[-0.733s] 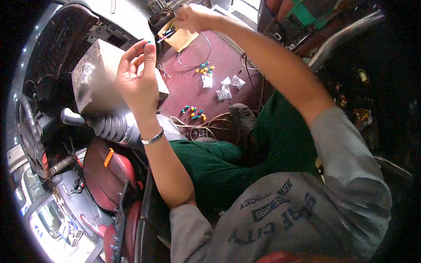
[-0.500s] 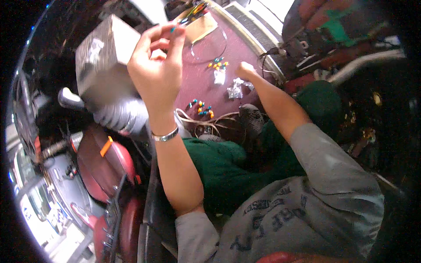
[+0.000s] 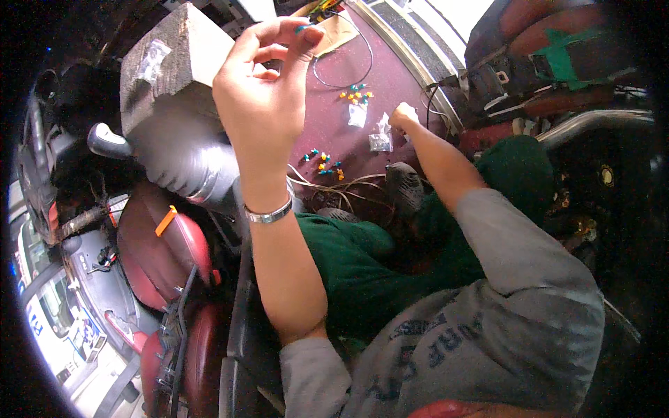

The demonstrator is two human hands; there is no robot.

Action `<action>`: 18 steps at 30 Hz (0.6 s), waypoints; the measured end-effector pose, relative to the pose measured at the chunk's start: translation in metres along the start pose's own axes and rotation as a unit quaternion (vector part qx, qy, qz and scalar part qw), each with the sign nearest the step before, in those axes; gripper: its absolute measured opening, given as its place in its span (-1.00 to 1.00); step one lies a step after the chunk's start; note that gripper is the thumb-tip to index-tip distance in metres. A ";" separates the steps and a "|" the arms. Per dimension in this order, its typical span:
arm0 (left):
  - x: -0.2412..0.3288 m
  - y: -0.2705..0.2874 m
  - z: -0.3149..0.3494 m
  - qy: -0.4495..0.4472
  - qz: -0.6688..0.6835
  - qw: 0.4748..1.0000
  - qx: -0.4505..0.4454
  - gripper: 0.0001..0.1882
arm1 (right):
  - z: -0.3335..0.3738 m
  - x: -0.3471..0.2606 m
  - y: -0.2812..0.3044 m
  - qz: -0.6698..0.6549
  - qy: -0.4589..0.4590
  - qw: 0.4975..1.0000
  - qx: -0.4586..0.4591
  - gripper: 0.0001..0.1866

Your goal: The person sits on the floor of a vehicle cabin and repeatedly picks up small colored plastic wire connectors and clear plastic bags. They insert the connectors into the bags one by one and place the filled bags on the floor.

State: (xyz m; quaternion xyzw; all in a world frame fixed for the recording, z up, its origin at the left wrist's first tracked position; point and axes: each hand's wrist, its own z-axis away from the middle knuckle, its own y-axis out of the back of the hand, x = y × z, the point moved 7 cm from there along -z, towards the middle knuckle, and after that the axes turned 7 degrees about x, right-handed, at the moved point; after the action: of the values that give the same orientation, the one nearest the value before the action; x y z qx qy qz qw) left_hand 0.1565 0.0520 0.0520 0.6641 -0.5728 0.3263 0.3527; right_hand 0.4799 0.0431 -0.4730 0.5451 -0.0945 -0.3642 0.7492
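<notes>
My left hand [image 3: 268, 104], a metal watch band on its wrist, is raised in the upper middle. Its thumb and forefinger pinch a small teal piece [image 3: 301, 29]. Lower down and to the right, my right hand [image 3: 404, 117] is closed close to the red floor; whatever it grips is hidden. Beside it lie a small clear plastic bag [image 3: 381, 141] and a white packet [image 3: 357, 115]. Tiny teal and yellow pieces form two loose groups, one far group [image 3: 357, 95] above the packet and one nearer group [image 3: 325, 166] by my feet.
A tall grey block [image 3: 164, 76] with a clear bag on top stands at the left, near a gear lever [image 3: 108, 141]. Tan cardboard [image 3: 337, 36] and a looped wire [image 3: 371, 59] lie beyond. Pale cables [image 3: 359, 182] run past my shoes. Red seats flank me.
The view has shifted slightly. My left hand has risen a little in the picture, still pinching the teal piece. My right hand stays low by the bags and has shifted slightly rightward.
</notes>
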 end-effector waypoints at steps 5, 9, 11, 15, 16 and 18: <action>-0.020 0.016 0.006 0.063 -0.104 0.992 -0.045 -0.73 | 0.026 -0.128 0.082 -0.057 0.092 0.974 -0.201 -0.71; -0.033 0.003 0.010 0.072 -0.092 0.987 -0.110 -0.89 | 0.088 -0.234 0.241 -0.176 0.358 0.893 -0.208 -0.67; -0.029 0.002 0.009 -0.029 -0.176 0.979 -0.094 -0.88 | 0.120 -0.269 0.311 -0.175 0.487 0.846 -0.127 -0.67; -0.040 0.006 0.015 0.238 0.007 0.970 -0.045 -0.71 | 0.222 -0.274 0.395 -0.321 0.496 0.805 -0.051 -0.66; -0.038 -0.002 0.019 0.271 0.110 0.956 -0.035 -0.69 | 0.236 -0.266 0.403 -0.375 0.499 0.780 -0.047 -0.66; -0.027 -0.012 0.021 0.272 0.205 0.940 -0.014 -0.68 | 0.271 -0.244 0.415 -0.397 0.581 0.710 0.030 -0.70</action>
State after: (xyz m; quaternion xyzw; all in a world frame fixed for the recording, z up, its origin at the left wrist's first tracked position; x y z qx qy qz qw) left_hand 0.1659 0.0500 0.0169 0.4125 -0.5834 0.5518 0.4301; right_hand 0.3424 0.0570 0.0616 0.6588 0.5731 -0.2368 0.4260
